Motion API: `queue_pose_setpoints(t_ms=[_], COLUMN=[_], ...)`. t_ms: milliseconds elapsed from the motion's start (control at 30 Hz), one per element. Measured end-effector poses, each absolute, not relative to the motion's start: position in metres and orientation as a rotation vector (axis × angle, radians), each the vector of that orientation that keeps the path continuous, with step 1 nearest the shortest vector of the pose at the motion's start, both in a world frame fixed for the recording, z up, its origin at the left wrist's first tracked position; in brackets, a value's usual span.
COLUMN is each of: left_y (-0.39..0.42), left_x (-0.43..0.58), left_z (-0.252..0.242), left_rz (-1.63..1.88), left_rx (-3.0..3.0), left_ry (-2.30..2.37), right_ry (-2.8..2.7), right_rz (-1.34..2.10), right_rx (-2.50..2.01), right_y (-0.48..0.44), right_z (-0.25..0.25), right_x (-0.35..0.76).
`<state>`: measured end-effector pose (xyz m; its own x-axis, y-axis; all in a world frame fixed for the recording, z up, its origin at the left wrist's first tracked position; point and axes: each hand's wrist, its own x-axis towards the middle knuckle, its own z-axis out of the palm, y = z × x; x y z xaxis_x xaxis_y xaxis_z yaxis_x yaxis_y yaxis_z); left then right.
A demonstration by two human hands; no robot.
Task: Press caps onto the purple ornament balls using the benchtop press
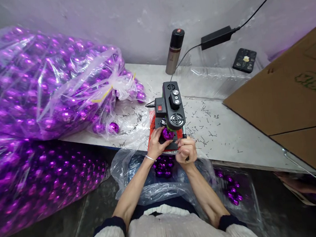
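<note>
Under the front end of a small black drill press (173, 98) sits a shiny purple ball (168, 133). My left hand (157, 142) grips this ball from the left, thumb in front and fingers behind. The right hand (186, 150) is closed around the press's lever (184, 132), whose grip is mostly hidden in the fist. A red sheet (151, 128) lies beneath the press. The underside of the press head, just above the ball, is hidden from this angle.
Large clear bags (45, 81) of purple balls fill the left side. Thin dark shavings litter the white table (219, 142). A spray can (174, 51), a power adapter (216, 37) and a phone (244, 60) are at the back. A cardboard box (292, 94) leans in from the right.
</note>
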<state>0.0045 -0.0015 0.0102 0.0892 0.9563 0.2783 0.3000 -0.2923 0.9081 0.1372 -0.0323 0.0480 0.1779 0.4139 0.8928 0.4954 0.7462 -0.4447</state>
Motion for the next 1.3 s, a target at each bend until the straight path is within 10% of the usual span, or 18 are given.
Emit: queue_pose_setpoints(t_ms=[500, 900, 1300], left_y=[-0.065, 0.187, 0.138], left_x=[-0.023, -0.049, -0.072], left_z=[-0.004, 0.068, 0.079], left_rz=[1.122, 1.053, 1.13], left_rx=[2.039, 1.483, 0.978], left_ry=[1.182, 1.781, 1.38], right_ry=[-1.445, -1.55, -1.533], right_rz=[-0.032, -0.043, -0.051], right_rx=[-0.947, -0.935, -0.907], right_y=[-0.043, -0.047, -0.044], right_z=[0.128, 0.121, 0.12], right_x=[0.142, 0.148, 0.145])
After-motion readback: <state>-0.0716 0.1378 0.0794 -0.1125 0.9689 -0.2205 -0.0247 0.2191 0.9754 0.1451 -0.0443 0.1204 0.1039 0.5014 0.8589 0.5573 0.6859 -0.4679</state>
